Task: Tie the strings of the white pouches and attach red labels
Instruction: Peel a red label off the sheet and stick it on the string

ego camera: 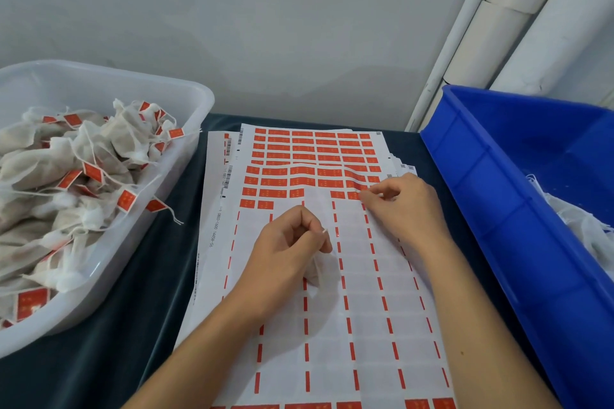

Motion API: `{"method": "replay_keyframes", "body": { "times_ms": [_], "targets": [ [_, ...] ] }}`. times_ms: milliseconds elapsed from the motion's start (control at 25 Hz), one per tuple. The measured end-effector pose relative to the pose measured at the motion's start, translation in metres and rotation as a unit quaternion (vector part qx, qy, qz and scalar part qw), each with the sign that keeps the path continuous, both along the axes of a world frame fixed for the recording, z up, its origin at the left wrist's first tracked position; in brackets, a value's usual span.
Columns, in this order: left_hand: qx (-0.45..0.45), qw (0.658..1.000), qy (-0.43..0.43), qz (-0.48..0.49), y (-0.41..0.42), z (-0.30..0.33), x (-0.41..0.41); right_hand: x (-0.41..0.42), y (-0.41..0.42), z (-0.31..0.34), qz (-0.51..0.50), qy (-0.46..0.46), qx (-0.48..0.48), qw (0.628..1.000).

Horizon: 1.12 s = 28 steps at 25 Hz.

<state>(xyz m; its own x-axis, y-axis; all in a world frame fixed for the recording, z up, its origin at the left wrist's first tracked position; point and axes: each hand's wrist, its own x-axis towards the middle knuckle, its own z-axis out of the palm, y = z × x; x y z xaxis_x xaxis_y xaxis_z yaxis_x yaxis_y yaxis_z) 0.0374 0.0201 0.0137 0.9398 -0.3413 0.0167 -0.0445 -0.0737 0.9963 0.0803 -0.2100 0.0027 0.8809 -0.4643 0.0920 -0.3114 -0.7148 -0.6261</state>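
Observation:
A sheet of red labels (299,156) lies on the dark table, its lower half stripped to white backing. My left hand (285,249) hovers over the sheet and pinches a white string end, with a small white pouch (320,267) tucked under its fingers. My right hand (398,206) pinches at a red label (354,195) on the sheet's right edge, where the paper buckles upward. Finished pouches with red labels (83,163) fill the clear tub at the left.
A clear plastic tub (186,143) stands at the left. A blue crate (498,176) at the right holds white pouches (584,222) without labels. More label sheets lie stacked beneath the top one. White pipes (481,43) run up the wall at the back right.

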Motion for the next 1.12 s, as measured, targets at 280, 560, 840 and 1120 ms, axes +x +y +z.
{"method": "replay_keyframes", "body": {
  "times_ms": [280, 560, 840, 1120],
  "targets": [
    [0.159, 0.986, -0.051, 0.019, -0.005, 0.005, -0.011, -0.005, 0.029, -0.015, -0.048, 0.004, -0.222, 0.974],
    [0.19, 0.98, -0.056, 0.023, -0.01, 0.001, -0.015, 0.023, 0.035, -0.013, -0.115, -0.011, -0.203, 0.972],
    [0.181, 0.982, -0.048, 0.018, -0.011, 0.002, -0.016, 0.021, 0.033, -0.008, -0.111, -0.031, -0.126, 0.985],
    [0.185, 0.981, -0.047, 0.025, -0.012, 0.0, -0.015, -0.002, 0.021, -0.01, -0.063, -0.081, -0.081, 0.991]
  ]
}}
